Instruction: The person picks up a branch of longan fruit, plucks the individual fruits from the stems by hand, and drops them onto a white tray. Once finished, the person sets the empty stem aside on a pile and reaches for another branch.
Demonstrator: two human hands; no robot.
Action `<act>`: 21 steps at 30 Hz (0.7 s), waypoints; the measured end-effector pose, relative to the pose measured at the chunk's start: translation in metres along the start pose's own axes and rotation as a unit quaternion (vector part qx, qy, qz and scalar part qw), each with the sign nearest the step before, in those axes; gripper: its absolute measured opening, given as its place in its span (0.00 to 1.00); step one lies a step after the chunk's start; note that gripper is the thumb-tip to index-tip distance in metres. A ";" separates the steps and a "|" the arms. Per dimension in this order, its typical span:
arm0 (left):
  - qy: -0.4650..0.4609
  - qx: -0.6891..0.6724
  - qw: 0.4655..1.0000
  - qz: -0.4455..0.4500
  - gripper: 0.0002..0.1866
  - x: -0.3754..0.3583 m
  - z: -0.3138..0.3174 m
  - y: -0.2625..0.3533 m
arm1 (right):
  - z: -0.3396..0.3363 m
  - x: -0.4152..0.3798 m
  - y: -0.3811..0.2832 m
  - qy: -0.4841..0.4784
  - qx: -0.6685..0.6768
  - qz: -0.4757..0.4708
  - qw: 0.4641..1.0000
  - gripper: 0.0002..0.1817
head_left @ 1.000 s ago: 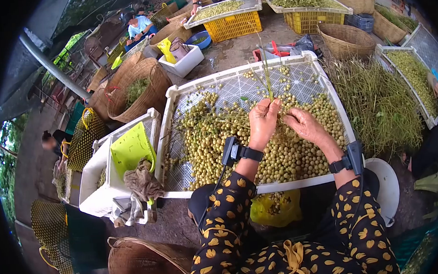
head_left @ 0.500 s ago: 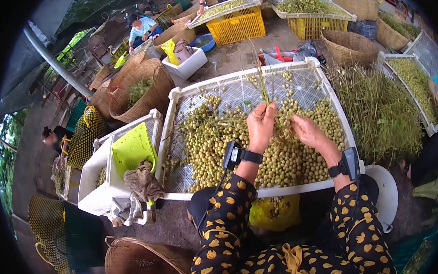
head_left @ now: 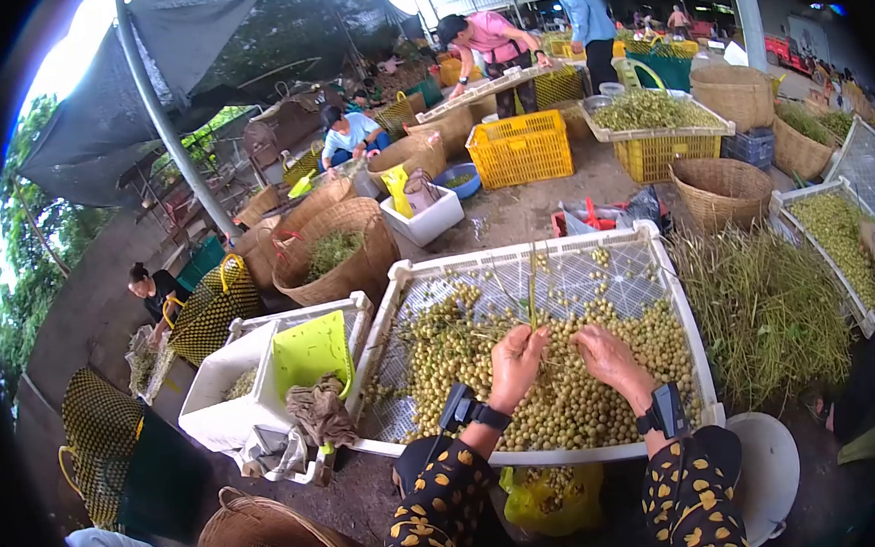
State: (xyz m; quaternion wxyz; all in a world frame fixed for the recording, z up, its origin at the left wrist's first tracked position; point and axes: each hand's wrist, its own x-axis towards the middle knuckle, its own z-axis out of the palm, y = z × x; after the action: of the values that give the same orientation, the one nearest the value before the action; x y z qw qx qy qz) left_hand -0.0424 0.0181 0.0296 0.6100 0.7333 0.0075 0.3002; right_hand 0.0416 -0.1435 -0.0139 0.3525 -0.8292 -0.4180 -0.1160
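Note:
My left hand point(head_left: 515, 369) is closed around a thin bunch of green-brown stems point(head_left: 531, 283), which stick up from the fingers over the tray. To its right, my right hand point(head_left: 613, 365) has its fingers drawn together; anything between them is too small to make out. Both hands are above a white mesh tray point(head_left: 529, 458) with a raised rim. Beneath them lies a broad layer of small round yellow-brown fruits point(head_left: 576, 405). Some stalks are mixed in with the fruits on the left side.
Bare stalks point(head_left: 761, 314) are heaped right of the tray. At left sit a white box point(head_left: 227, 402), a lime-green scoop point(head_left: 310, 356) and a brown cloth point(head_left: 318, 411). Wicker baskets point(head_left: 350, 239) and a yellow crate point(head_left: 520, 150) stand beyond. Several people work around.
My view has tilted up. My right hand has moved away from the fruit beside my left hand, which still grips stems. At the back, a person has lifted a tray off the yellow crate.

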 end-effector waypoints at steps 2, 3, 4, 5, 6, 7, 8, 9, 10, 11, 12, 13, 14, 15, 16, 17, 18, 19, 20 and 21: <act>-0.010 0.007 1.000 -0.024 0.16 0.009 -0.002 -0.022 | 0.008 0.000 -0.002 -0.008 0.009 0.040 0.999 0.09; -0.020 0.024 0.998 -0.047 0.16 0.012 -0.005 -0.019 | 0.006 0.001 -0.007 -0.010 0.009 0.050 0.999 0.09; -0.027 0.026 0.998 -0.043 0.12 0.012 -0.005 -0.009 | 0.002 0.000 -0.012 -0.012 0.007 0.062 0.998 0.09; -0.026 0.034 0.999 -0.034 0.12 0.016 -0.007 -0.014 | -0.002 0.002 -0.014 -0.013 0.002 0.073 0.997 0.09; -0.025 0.040 0.999 -0.026 0.11 0.019 -0.007 -0.027 | 0.001 0.003 -0.010 -0.006 -0.012 0.075 0.997 0.09; -0.023 0.045 0.998 -0.022 0.10 0.018 -0.007 -0.036 | 0.002 0.004 -0.009 -0.009 -0.023 0.082 0.996 0.09; -0.023 0.019 0.999 -0.033 0.10 0.019 -0.007 -0.045 | 0.005 0.005 -0.007 -0.013 -0.034 0.089 0.995 0.09; -0.015 -0.004 0.999 -0.045 0.09 0.021 -0.007 -0.046 | 0.009 0.005 -0.006 -0.020 -0.044 0.096 0.994 0.09; -0.006 -0.026 0.998 -0.059 0.09 0.022 -0.007 -0.048 | 0.015 0.006 -0.004 -0.007 -0.047 0.076 0.996 0.06; 0.003 -0.047 0.996 -0.074 0.09 0.022 -0.010 -0.050 | 0.020 0.006 -0.002 -0.021 -0.045 0.071 0.996 0.06; -0.004 -0.077 0.993 -0.089 0.09 0.024 -0.015 -0.047 | 0.022 0.008 -0.003 -0.033 -0.042 0.066 0.996 0.06; 0.011 -0.095 0.992 -0.083 0.10 0.026 -0.017 -0.044 | 0.025 0.010 -0.004 -0.044 -0.038 0.063 0.996 0.07; 0.025 -0.112 0.990 -0.078 0.11 0.025 -0.017 -0.041 | 0.032 0.010 0.003 -0.041 -0.034 0.044 0.998 0.10; 0.040 -0.130 0.988 -0.072 0.12 0.025 -0.017 -0.039 | 0.034 0.012 0.002 -0.041 -0.036 0.052 0.997 0.10; 0.030 -0.128 0.987 -0.090 0.09 0.026 -0.020 -0.045 | 0.035 0.013 0.001 -0.043 -0.039 0.060 0.997 0.10; 0.029 -0.130 0.987 -0.090 0.09 0.025 -0.022 -0.047 | 0.037 0.014 0.001 -0.045 -0.041 0.068 0.996 0.10; 0.029 -0.132 0.987 -0.090 0.09 0.026 -0.024 -0.046 | 0.032 0.015 -0.003 -0.065 -0.050 0.080 0.993 0.10; 0.029 -0.134 0.986 -0.092 0.09 0.025 -0.025 -0.045 | 0.030 0.016 -0.006 -0.071 -0.054 0.079 0.993 0.10; 0.039 -0.142 0.985 -0.095 0.10 0.025 -0.025 -0.044 | 0.027 0.017 -0.009 -0.076 -0.059 0.078 0.992 0.10; 0.041 -0.137 0.984 -0.104 0.10 0.026 -0.025 -0.044 | 0.025 0.018 -0.010 -0.079 -0.065 0.077 0.992 0.09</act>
State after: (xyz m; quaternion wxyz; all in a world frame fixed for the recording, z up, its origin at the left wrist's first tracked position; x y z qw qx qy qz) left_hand -0.0169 0.0616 0.0036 0.7319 0.6248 0.0679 0.2631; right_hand 0.0429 -0.1113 -0.0183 0.2719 -0.8866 -0.3709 -0.0493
